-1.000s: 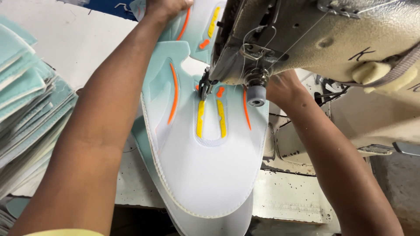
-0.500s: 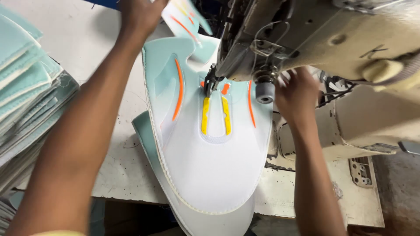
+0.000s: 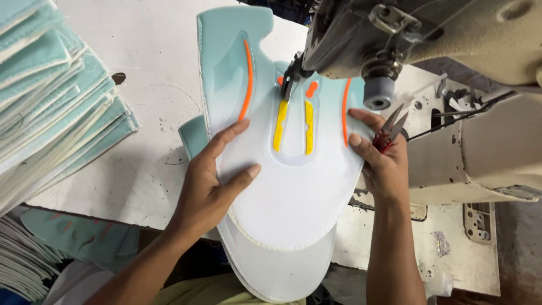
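Note:
A flat shoe upper panel (image 3: 293,186), white fading to pale teal with orange and yellow strips, lies under the needle (image 3: 289,90) of a sewing machine (image 3: 429,45). My left hand (image 3: 212,183) rests flat on the panel's left side, fingers spread. Gripping small red-handled thread snips (image 3: 389,130), my right hand (image 3: 381,158) also presses the panel's right edge with its fingertips. A second white piece (image 3: 282,271) sticks out beneath the panel towards me.
A tall stack of teal and white panels (image 3: 51,107) fills the left side of the white worktable (image 3: 141,169). More teal pieces (image 3: 79,237) lie below the table edge at lower left. The machine's beige base (image 3: 485,158) is at right.
My left hand came back from the far end of the panel and now lies flat on its near left side. My right hand shifted onto the right edge, snips now visible.

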